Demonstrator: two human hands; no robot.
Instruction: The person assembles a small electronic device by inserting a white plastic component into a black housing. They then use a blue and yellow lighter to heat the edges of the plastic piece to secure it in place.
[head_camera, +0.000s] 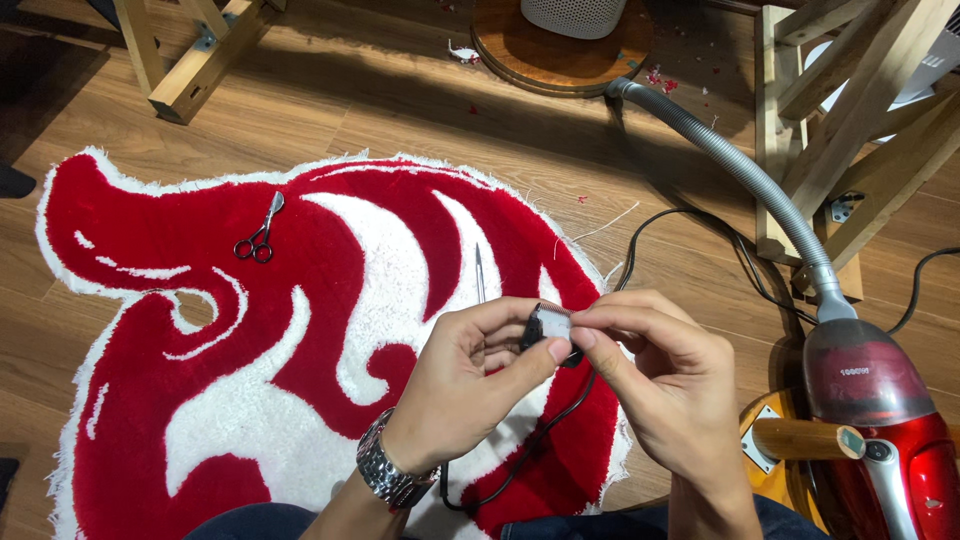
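Nearest the camera, both hands meet over the rug's (300, 400) lower right part, at about five o'clock from its middle. The left hand (460, 385), a metal watch (390, 475) on its wrist, is curled shut around a small black clipper (548, 335), thumb pressed on its body. The right hand (665, 375) comes in from three o'clock, thumb and forefinger pinched on the clipper's toothed blade end; the other fingers are loosely folded. The clipper sits between the two hands, its long axis running roughly from seven to one o'clock, blade end uppermost and toward the right hand, so the left hand carries the body while the right works the tip. Its black cord (530, 450) drops toward six o'clock across the rug. Just beyond the hands, at twelve o'clock, tweezers (480, 272) lie on the white pile. Farther off, at ten o'clock, scissors (260, 232) rest on the red pile. To the right stands a red vacuum (880, 440), its grey hose (740, 170) reaching away toward one o'clock.
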